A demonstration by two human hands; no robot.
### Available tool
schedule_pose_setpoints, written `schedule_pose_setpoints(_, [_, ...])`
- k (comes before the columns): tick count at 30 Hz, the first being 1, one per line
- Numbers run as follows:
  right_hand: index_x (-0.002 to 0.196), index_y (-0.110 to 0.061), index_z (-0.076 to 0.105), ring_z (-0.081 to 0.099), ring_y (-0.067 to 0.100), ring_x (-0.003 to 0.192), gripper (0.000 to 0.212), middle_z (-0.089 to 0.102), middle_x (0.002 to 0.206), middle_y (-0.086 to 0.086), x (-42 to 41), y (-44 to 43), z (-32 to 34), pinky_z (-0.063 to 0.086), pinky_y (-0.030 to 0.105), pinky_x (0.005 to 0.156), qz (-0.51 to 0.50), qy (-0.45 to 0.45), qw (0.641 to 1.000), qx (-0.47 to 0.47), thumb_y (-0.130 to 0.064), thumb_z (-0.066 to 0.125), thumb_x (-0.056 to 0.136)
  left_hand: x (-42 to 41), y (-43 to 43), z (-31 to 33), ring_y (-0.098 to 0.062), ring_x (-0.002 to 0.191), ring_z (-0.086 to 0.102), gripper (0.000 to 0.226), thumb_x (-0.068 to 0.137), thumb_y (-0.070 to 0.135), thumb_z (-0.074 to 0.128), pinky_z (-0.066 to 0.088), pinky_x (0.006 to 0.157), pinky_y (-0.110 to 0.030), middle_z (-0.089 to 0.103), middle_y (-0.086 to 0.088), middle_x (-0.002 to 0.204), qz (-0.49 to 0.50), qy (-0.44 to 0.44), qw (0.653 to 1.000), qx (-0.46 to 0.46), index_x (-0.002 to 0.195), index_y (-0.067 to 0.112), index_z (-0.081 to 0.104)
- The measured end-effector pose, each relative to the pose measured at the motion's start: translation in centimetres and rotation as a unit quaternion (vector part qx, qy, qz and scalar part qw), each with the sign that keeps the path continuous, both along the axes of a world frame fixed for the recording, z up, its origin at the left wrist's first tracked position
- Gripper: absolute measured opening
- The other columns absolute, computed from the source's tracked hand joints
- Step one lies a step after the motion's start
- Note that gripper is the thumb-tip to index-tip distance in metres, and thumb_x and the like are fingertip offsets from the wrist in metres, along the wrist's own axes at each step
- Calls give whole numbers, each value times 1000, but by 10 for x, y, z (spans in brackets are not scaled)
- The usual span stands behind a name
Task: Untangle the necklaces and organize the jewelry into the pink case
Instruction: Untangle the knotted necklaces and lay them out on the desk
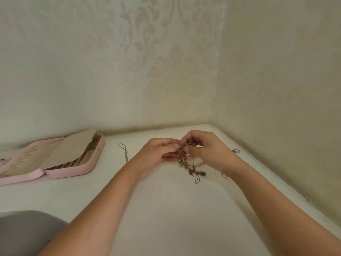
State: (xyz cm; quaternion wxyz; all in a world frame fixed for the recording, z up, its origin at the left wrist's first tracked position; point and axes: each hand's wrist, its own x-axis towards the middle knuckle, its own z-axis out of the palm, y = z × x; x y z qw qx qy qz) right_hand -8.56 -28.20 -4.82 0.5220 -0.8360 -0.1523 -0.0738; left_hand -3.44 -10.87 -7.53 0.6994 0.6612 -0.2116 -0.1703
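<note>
A tangle of thin gold and dark necklaces (186, 159) hangs between my two hands above the white table, its lower loops trailing onto the surface. My left hand (158, 154) pinches the tangle from the left. From the right, my right hand (204, 148) pinches its top with curled fingers. The pink case (73, 171) lies open at the left, a beige flap (70, 150) folded over its ring rolls. A single separate chain (124, 151) lies on the table between the case and my left hand.
The white table (166, 209) sits in a corner of two wallpapered walls. A small piece of jewelry (235, 150) lies beyond my right wrist and another small gold piece (225, 175) beneath it. A grey shape (27, 231) fills the lower left.
</note>
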Motion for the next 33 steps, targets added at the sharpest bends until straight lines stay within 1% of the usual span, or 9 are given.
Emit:
schedule_pose_setpoints(3, [83,-20,66,56,17,75,21,66,82,9,1,-1,2,50,39,76,-18,-14,1000,4,1,61,86,-2,0,1,-20,85,69,27,74,17,68,55,80,-28,73,-12,94,-15,-12,1000,-8,99,8,72])
schedule_pose_setpoints(9, [80,-21,64,50,0,57,22,60,68,-10,-2,3,4,41,16,57,-46,-40,998,-35,0,59,83,0,-1,0,-15,79,67,17,69,22,72,54,81,-27,72,-6,86,-2,-22,1000,11,83,12,75])
schedule_pose_setpoints(12, [76,-23,62,47,1,52,19,56,64,-12,-1,0,4,37,14,50,-89,-58,989,-102,-5,58,83,0,-1,0,-15,79,64,20,72,25,70,53,80,-28,70,-6,85,-1,-18,1000,-3,85,9,72])
schedule_pose_setpoints(17, [75,-9,61,50,10,65,14,60,82,-2,7,-13,-1,41,23,59,-179,-72,958,-212,-3,50,83,-1,1,5,-16,79,60,10,86,17,64,54,77,-29,63,-2,78,-27,32,992,-121,81,10,60])
schedule_pose_setpoints(22, [78,-4,62,49,13,60,15,63,77,1,13,-23,-3,42,29,58,-229,-20,952,-204,-5,49,85,1,3,9,-18,79,64,6,83,14,57,55,83,-34,63,-4,77,-22,97,971,-218,79,10,60])
schedule_pose_setpoints(25, [82,-11,64,50,14,59,15,63,75,1,9,-21,2,43,29,58,-202,-27,962,-183,-14,52,91,2,-1,8,-16,70,65,7,82,15,55,57,78,-34,61,-3,72,9,113,966,-232,81,9,58])
schedule_pose_setpoints(27, [81,-19,63,47,9,55,17,58,66,-1,3,-17,6,38,26,53,-147,-21,977,-154,-31,59,92,4,-1,7,-14,66,64,8,82,17,56,59,71,-30,60,-1,69,31,106,967,-229,83,9,57])
schedule_pose_setpoints(30, [75,-23,67,38,4,43,26,47,47,-9,-2,-11,8,33,22,48,-75,17,991,-110,-48,71,79,4,-1,8,-11,62,63,9,83,19,56,57,63,-26,60,1,67,53,87,972,-211,84,10,57])
schedule_pose_setpoints(33, [75,-27,72,45,5,46,21,54,49,-8,-2,-5,5,40,26,56,-55,35,991,-114,-48,77,73,0,-2,10,-12,61,65,11,93,14,52,56,59,-24,63,0,68,61,77,977,-191,84,10,57])
